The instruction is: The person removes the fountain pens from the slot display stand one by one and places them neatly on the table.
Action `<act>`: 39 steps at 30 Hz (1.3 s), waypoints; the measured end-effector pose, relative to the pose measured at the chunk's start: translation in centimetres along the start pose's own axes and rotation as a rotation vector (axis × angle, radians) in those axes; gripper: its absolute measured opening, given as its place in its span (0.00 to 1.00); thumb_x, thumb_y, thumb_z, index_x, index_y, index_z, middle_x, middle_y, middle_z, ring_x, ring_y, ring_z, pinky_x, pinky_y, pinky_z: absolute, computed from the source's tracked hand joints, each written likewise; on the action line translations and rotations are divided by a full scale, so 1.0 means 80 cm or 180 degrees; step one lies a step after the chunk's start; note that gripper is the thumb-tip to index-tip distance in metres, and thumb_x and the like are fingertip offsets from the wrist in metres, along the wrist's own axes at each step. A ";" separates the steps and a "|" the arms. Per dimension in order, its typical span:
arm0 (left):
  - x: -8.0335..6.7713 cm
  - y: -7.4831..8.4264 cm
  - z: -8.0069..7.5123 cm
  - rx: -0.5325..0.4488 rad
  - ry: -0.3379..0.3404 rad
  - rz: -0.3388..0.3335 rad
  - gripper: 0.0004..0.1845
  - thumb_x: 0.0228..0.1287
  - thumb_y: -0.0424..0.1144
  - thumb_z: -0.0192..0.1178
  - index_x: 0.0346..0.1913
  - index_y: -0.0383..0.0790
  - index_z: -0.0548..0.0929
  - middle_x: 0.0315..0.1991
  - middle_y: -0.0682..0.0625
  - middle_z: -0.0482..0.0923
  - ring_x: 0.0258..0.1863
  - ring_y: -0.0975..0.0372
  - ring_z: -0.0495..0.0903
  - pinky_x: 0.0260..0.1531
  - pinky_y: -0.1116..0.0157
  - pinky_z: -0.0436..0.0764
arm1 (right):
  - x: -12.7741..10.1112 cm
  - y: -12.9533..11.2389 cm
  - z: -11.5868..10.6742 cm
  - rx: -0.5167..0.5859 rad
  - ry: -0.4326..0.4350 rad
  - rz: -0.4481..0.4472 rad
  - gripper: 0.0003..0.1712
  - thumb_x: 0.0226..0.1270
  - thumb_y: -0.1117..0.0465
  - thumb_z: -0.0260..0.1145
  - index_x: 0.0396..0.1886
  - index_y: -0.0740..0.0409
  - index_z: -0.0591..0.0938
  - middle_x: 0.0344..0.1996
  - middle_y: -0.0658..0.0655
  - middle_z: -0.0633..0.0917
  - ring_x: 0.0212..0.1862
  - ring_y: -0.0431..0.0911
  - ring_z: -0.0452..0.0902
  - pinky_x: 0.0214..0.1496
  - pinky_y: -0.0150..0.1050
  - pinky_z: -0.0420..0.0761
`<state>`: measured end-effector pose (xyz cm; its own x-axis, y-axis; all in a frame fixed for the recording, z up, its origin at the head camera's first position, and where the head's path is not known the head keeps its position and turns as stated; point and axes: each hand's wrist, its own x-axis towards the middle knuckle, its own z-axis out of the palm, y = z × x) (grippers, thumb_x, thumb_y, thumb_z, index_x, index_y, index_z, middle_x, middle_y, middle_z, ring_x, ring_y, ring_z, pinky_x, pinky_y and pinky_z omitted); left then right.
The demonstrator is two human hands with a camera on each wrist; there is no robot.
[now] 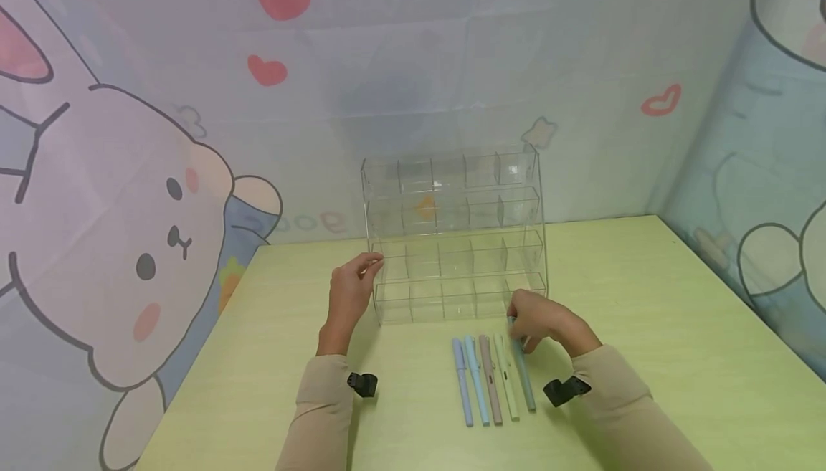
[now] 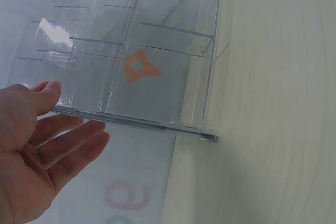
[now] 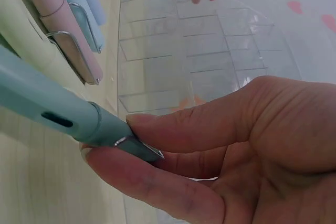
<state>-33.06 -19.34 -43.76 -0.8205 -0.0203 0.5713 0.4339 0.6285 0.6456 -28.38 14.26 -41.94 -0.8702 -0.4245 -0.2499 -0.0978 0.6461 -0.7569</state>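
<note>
Between the thumb and fingers of my right hand (image 1: 538, 317) is the capped end of a dark teal pen (image 3: 68, 111); its clip shows by the fingertips. The pen slants toward me over the table. Left of it lie a pale green pen (image 1: 507, 378), a mauve pen (image 1: 490, 381), a light blue pen (image 1: 476, 379) and a periwinkle pen (image 1: 462, 381), side by side. Behind them stands a clear tiered rack (image 1: 456, 263) with rows of compartments. My left hand (image 2: 37, 140) holds its left side edge, thumb on one face and fingers on the other.
The pale yellow-green table (image 1: 613, 277) reaches to a cloth backdrop (image 1: 439, 48) printed with hearts and a rabbit, close behind the rack. A black wrist camera (image 1: 363, 385) sits on the left cuff, and another camera (image 1: 566, 390) on the right.
</note>
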 end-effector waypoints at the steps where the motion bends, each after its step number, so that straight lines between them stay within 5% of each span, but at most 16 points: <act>1: 0.000 0.001 0.000 -0.0007 0.0000 -0.0001 0.07 0.71 0.37 0.64 0.46 0.42 0.89 0.41 0.41 0.88 0.37 0.48 0.88 0.32 0.53 0.82 | 0.001 0.001 0.001 -0.0009 0.0013 0.0004 0.10 0.57 0.82 0.59 0.24 0.67 0.74 0.20 0.56 0.71 0.23 0.54 0.84 0.29 0.43 0.85; 3: 0.000 0.002 0.000 -0.0004 -0.0005 -0.0010 0.07 0.71 0.37 0.64 0.46 0.42 0.89 0.42 0.41 0.88 0.38 0.48 0.88 0.33 0.52 0.83 | 0.001 0.002 0.003 0.0001 0.0037 0.0010 0.06 0.57 0.82 0.60 0.34 0.75 0.78 0.25 0.62 0.76 0.24 0.54 0.85 0.29 0.44 0.85; 8: 0.000 0.003 -0.001 0.0002 -0.0023 -0.0040 0.07 0.71 0.38 0.64 0.46 0.42 0.89 0.42 0.42 0.88 0.40 0.48 0.88 0.33 0.52 0.83 | 0.004 0.006 0.006 0.0031 0.0044 0.0042 0.19 0.56 0.82 0.61 0.49 0.85 0.76 0.35 0.70 0.80 0.25 0.55 0.86 0.30 0.44 0.85; 23: -0.002 0.001 -0.001 0.0007 -0.0038 -0.0080 0.08 0.71 0.37 0.64 0.47 0.43 0.89 0.42 0.42 0.88 0.41 0.48 0.88 0.31 0.53 0.82 | 0.009 0.012 0.013 -0.0159 -0.0017 0.0120 0.16 0.57 0.81 0.64 0.47 0.82 0.78 0.42 0.71 0.81 0.29 0.54 0.86 0.35 0.46 0.85; 30: -0.001 0.001 -0.001 0.0018 -0.0016 -0.0049 0.08 0.71 0.38 0.64 0.47 0.42 0.89 0.41 0.41 0.88 0.40 0.48 0.88 0.32 0.53 0.82 | 0.010 0.013 0.014 -0.0265 -0.0059 0.0067 0.09 0.56 0.81 0.68 0.39 0.77 0.82 0.31 0.62 0.83 0.29 0.53 0.86 0.33 0.44 0.85; 39: -0.001 0.002 -0.002 0.0036 -0.0037 -0.0068 0.08 0.71 0.38 0.63 0.48 0.43 0.89 0.42 0.43 0.88 0.41 0.47 0.88 0.35 0.51 0.83 | 0.010 0.014 0.016 -0.0330 -0.0057 0.0134 0.10 0.56 0.79 0.70 0.39 0.75 0.82 0.30 0.61 0.83 0.27 0.52 0.86 0.34 0.44 0.85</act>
<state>-32.88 -19.34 -43.66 -0.8339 -0.0249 0.5514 0.4120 0.6367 0.6518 -28.61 13.87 -43.77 -0.8660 -0.4063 -0.2915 -0.1117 0.7254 -0.6792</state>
